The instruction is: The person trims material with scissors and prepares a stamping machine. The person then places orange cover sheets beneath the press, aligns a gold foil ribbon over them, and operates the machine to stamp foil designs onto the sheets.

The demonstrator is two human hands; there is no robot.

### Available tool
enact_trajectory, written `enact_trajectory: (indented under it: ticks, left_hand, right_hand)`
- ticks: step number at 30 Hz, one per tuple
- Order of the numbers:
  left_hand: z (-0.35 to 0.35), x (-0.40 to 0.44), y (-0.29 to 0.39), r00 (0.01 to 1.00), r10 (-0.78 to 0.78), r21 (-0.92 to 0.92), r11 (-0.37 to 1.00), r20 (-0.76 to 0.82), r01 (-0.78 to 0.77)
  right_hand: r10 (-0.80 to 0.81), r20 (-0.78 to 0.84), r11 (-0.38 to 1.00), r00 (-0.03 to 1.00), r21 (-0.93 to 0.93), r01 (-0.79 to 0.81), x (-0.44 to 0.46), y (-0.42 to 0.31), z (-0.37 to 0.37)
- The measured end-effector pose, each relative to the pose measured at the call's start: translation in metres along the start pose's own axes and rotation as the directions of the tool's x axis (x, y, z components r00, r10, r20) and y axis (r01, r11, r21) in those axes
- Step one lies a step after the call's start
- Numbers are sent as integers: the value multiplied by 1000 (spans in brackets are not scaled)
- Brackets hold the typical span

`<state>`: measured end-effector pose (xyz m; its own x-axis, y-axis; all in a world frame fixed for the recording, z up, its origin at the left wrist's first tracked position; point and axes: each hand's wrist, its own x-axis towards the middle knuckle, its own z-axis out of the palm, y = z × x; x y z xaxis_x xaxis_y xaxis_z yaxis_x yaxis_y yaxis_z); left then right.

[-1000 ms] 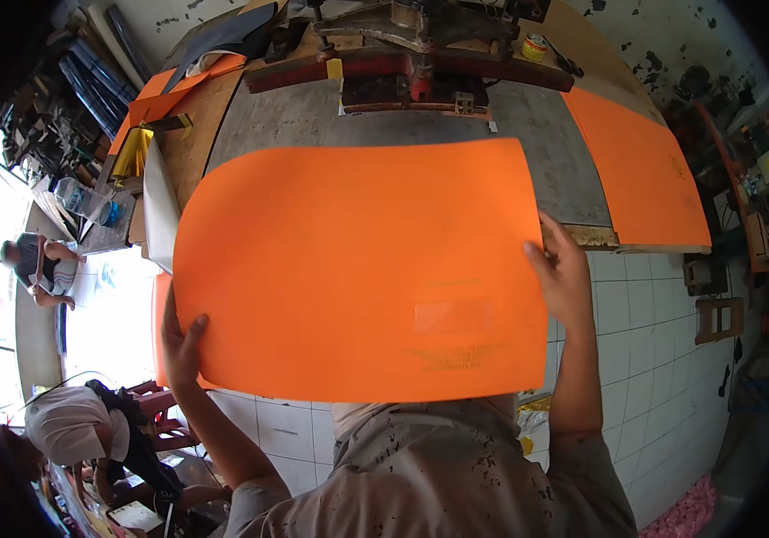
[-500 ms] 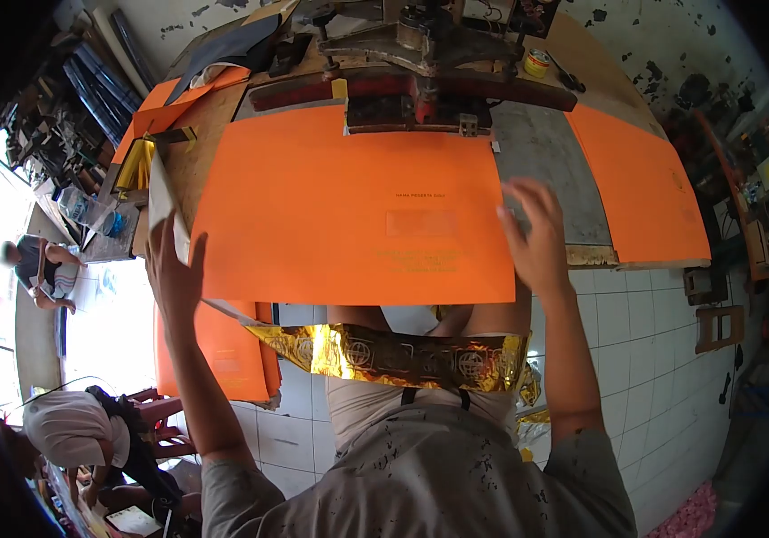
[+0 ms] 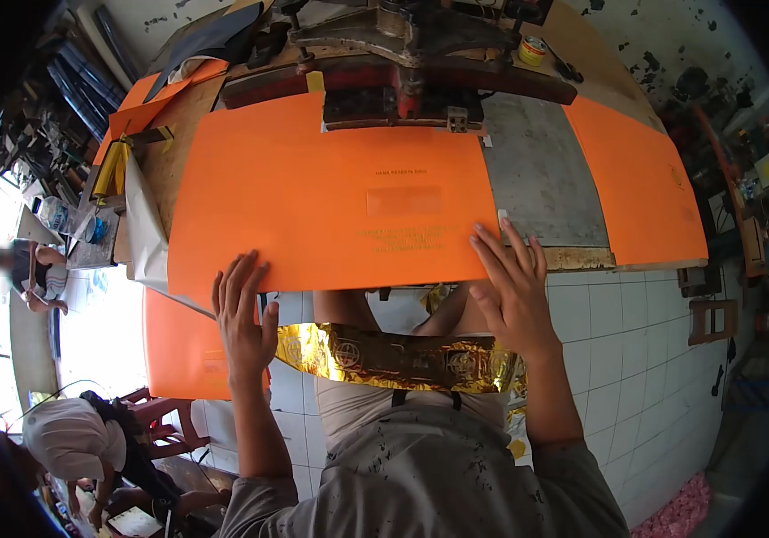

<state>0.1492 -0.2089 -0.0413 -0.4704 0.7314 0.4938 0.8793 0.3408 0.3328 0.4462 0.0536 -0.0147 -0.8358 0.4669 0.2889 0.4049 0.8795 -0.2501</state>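
Observation:
A large orange cardboard sheet (image 3: 312, 197) with gold lettering and a small rectangular window lies on the worktable, its far edge up against the press. My left hand (image 3: 245, 314) rests its outstretched fingertips on the sheet's near edge, left of the middle, with the thumb apart. My right hand (image 3: 514, 296) lies over the near right corner, fingers spread and touching the sheet. Neither hand grips anything. A strip of gold foil (image 3: 384, 357) with dark printed marks stretches across my lap below the sheet.
The heavy iron press (image 3: 402, 81) stands at the table's far side. More orange sheets (image 3: 640, 188) are stacked at right, others (image 3: 187, 345) lower left. A yellow tin (image 3: 532, 51) sits at the back. Two people are at left, one bent near a red stool (image 3: 165, 421).
My left hand has come from the sheet's left side to its near edge. My right hand has lowered from beside the right edge onto the near corner. The view has shifted slightly.

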Motion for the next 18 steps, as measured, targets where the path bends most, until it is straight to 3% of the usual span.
enact_trajectory:
  ticks: [4, 18]
  left_hand:
    - [-3, 18, -3, 995, -2, 9, 1000, 102, 1]
    - [12, 18, -8, 999, 0, 48, 999, 50, -3]
  right_hand:
    - [-24, -2, 999, 1000, -24, 24, 11, 11, 3]
    - [-70, -92, 995, 993, 57, 76, -13, 36, 7]
